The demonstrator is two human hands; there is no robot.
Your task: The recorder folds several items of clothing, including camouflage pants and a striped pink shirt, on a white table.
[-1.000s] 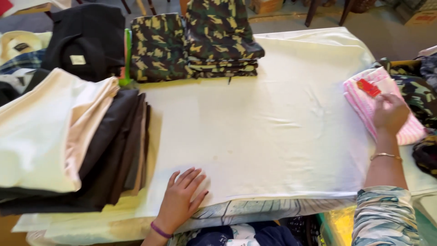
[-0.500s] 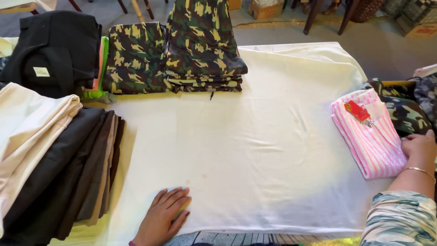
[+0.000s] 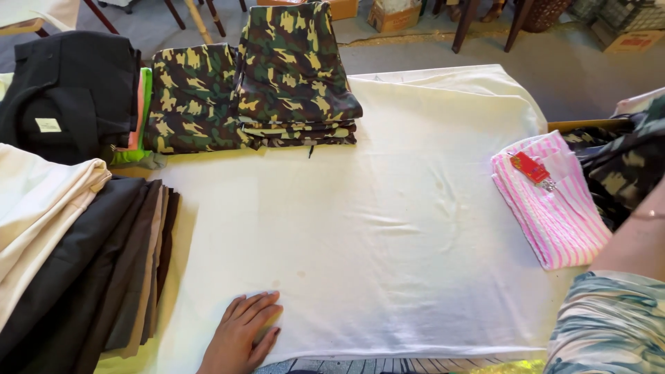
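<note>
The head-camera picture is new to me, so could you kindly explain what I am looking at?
There is no machine here. A camera worn on a person's head looks down at a table under a white cloth. The left hand lies flat on the cloth at the near edge and holds nothing. Of the right side only the forearm and patterned sleeve show; the hand itself is out of view. A folded pink striped garment with a red tag lies at the right, camouflage stacks at the far side, and dark and cream folded clothes at the left.
</note>
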